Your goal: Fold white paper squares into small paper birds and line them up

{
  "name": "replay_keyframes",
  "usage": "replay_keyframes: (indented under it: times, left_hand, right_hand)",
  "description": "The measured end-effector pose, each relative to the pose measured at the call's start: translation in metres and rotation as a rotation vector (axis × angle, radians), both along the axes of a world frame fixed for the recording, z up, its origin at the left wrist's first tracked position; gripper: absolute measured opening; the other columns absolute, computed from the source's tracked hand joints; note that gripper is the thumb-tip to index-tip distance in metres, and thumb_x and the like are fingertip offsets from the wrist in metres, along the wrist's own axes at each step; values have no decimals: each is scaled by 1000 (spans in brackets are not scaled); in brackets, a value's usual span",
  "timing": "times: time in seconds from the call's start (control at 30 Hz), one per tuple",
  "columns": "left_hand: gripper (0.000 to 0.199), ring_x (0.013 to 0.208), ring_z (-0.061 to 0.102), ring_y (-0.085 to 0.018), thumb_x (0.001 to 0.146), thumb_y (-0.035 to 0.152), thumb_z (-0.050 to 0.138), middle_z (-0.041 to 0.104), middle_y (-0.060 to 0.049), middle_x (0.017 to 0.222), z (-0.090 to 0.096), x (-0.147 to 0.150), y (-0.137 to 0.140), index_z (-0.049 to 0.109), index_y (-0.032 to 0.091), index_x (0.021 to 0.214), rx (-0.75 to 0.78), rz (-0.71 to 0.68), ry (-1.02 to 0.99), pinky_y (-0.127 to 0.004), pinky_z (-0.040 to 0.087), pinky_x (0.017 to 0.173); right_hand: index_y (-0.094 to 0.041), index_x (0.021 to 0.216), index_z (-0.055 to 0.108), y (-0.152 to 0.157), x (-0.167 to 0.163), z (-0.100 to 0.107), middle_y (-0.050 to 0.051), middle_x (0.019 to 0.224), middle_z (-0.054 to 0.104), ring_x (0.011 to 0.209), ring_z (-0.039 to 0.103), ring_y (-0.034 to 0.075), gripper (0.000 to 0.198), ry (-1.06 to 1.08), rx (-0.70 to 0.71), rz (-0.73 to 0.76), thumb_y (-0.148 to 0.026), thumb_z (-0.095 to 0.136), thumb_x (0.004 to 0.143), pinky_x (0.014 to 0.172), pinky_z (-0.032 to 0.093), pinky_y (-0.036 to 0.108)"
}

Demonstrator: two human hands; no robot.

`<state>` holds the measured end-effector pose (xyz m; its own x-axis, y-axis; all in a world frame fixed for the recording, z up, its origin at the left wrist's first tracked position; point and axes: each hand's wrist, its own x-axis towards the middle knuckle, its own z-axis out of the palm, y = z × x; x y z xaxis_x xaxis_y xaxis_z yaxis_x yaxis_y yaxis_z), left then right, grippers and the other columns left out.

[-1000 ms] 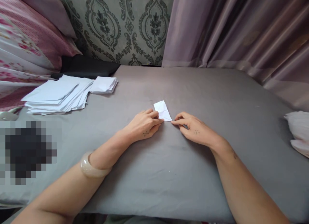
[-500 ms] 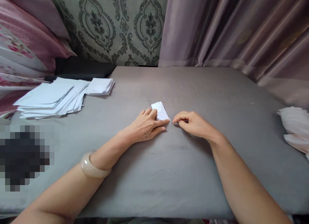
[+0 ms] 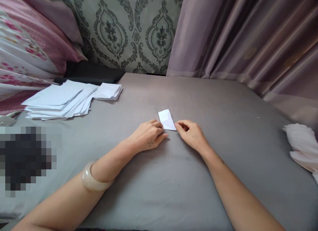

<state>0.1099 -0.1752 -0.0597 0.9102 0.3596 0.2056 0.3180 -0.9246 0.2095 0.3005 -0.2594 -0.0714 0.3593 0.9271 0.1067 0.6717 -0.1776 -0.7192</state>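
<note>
A small folded piece of white paper (image 3: 167, 118) lies on the grey cloth, its crease lines showing. My left hand (image 3: 149, 135) rests at the paper's lower left, its curled fingers holding that edge down and its thumb lying on the cloth just below. At the lower right corner, my right hand (image 3: 190, 133) pinches the paper between thumb and forefinger. Parts of the fingertips are hidden behind the hands. A pale bangle (image 3: 93, 179) circles my left forearm.
To the left lies a stack of white paper sheets (image 3: 54, 98), with a pile of smaller paper pieces (image 3: 108, 91) beside it. Behind them is a black item (image 3: 91, 72). White crumpled fabric (image 3: 301, 138) sits at the right edge. Purple curtains (image 3: 211, 35) hang behind.
My right hand has closed in from the right onto the paper's corner. My left forefinger has drawn back from the lower edge, uncovering more of the paper. The view has shifted slightly.
</note>
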Motion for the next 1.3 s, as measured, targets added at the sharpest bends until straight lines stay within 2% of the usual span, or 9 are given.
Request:
replay_keyframes:
  times: [0.2,0.37,0.6,0.77,0.9,1.03,1.13,1.2,1.3]
  left_hand:
    - [37,86,63,-20,95,32,40,69,-9,84,-9,1,4,71,17,81,4,39,-139,-29,52,72]
    - [30,87,64,-20,92,25,43,70,-7,88,-11,1,4,70,16,81,19,49,-129,-29,51,68]
    - [31,84,63,-20,92,24,43,69,-8,83,-10,1,4,69,16,77,40,43,-148,-29,51,67]
    - [28,84,64,-19,91,23,43,69,-8,91,-11,1,4,67,17,79,25,66,-177,-27,51,67]
    - [19,76,64,-14,90,22,45,63,-8,111,-13,1,5,61,18,99,-66,169,-254,-25,50,60]
    - [36,85,63,-15,84,19,51,55,-11,118,-15,2,9,48,18,120,-180,273,-325,-27,52,65]
    - [59,111,54,-22,81,17,54,43,-17,131,-14,2,11,33,16,136,-97,288,-459,-36,50,85]
    - [66,126,41,-27,80,17,55,36,-18,139,-12,1,11,28,18,141,39,301,-508,-44,40,99]
    - [42,128,37,-29,85,18,54,47,-13,134,-10,-1,10,50,23,126,202,248,-419,-48,30,103]
  right_hand:
    - [-22,85,68,6,-9,-5,3,83,68,68,58,15,21,-8,36,9,-39,63,75,67,47,31]
    - [-22,94,63,8,-13,-4,2,88,68,68,58,14,27,18,22,-59,-40,64,74,69,47,31]
    - [-22,90,68,8,-15,-6,3,91,64,71,57,14,19,-96,32,46,-35,61,79,71,47,31]
    - [-22,107,65,8,-13,-9,6,97,63,72,57,16,32,-124,105,-15,-37,59,80,73,48,34]
    - [-21,101,66,7,-13,-9,7,100,63,79,59,19,31,-144,104,-43,-42,60,80,76,48,35]
    - [-22,88,67,6,-17,-5,4,98,62,72,58,15,19,-69,129,12,-38,63,78,72,48,31]
    - [-22,84,66,6,-18,-2,4,95,61,79,58,16,9,-106,244,86,-29,60,82,74,47,30]
    - [-23,86,67,5,-16,-1,5,97,61,88,58,18,10,-222,350,126,-23,57,86,81,45,32]
    - [-24,89,68,3,-12,1,6,103,61,90,55,18,18,-446,410,168,-18,52,89,85,41,35]
